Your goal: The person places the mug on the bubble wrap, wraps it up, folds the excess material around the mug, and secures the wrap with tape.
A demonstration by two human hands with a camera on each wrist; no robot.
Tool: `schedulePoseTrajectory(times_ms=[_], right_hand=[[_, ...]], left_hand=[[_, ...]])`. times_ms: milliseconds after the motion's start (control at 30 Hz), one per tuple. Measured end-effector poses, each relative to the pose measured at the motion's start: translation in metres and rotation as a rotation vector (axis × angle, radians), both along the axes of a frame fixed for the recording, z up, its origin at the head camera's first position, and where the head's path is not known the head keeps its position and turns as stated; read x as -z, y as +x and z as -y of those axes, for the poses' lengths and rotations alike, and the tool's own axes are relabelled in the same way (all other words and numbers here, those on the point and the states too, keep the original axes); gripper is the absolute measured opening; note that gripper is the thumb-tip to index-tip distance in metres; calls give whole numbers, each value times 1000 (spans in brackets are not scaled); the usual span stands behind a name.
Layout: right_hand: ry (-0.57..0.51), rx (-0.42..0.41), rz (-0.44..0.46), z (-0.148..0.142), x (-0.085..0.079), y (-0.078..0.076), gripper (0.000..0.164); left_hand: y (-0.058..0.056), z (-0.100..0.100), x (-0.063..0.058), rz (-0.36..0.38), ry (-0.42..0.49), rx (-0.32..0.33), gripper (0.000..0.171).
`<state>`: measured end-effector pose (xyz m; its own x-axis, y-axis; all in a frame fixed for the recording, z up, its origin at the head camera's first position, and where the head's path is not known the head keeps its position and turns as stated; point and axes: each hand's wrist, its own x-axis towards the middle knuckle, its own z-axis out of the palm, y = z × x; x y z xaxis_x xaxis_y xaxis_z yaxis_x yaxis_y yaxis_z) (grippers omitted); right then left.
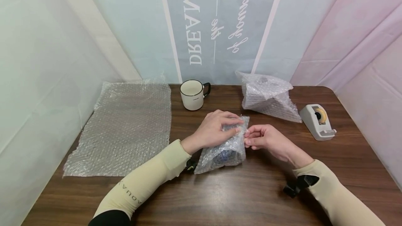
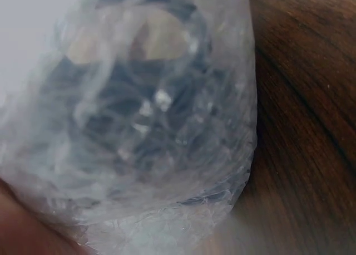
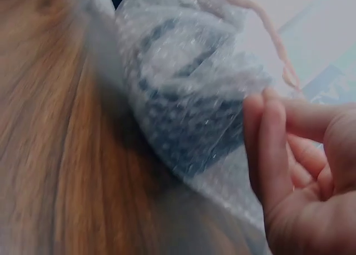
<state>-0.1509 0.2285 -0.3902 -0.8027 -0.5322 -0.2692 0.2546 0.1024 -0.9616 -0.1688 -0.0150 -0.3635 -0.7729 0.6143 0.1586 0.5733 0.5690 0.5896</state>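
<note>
A bubble-wrapped bundle [image 1: 230, 149] lies at the middle of the table, a dark blue item showing through its layers. In the left wrist view, the dark item [image 2: 133, 99] has a ring-like outline at its top, blurred by the wrap. My left hand [image 1: 218, 128] rests across the upper part of the bundle, its fingers extended and thumb lying on the wrap. From the right side, my right hand [image 1: 267, 141] pinches the wrap's edge between thumb and fingertips. The right wrist view shows these pinching fingers [image 3: 270, 138] right against the bubble wrap [image 3: 183, 99].
A flat sheet of bubble wrap [image 1: 125, 128] covers the table's left part. A white mug [image 1: 192, 97] with a black handle stands at the back. Behind to the right is another wrapped bundle [image 1: 267, 95], next to a white tape dispenser [image 1: 317, 123]. Fabric walls [image 1: 216, 72] border the table.
</note>
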Motion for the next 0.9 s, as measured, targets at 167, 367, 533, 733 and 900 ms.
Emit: schedulePoseTrajectory(times_ms=[167,367,533,733,900], right_hand=[[24,34,33,4,-4,1,11],[76,30,-44,6,4,2,8],[207,-35,-163,7,15,0,19],[366,-96,-308,8,27,-2,9],[399,-113,-353,7,28,-1,7]], left_hand=[[0,0,0,-2,7,2,33],[-1,1,1,-2,11,16,32],[-4,3,0,21,24,48,32],[-7,7,-2,64,61,81,32],[-9,12,0,105,103,131,35]])
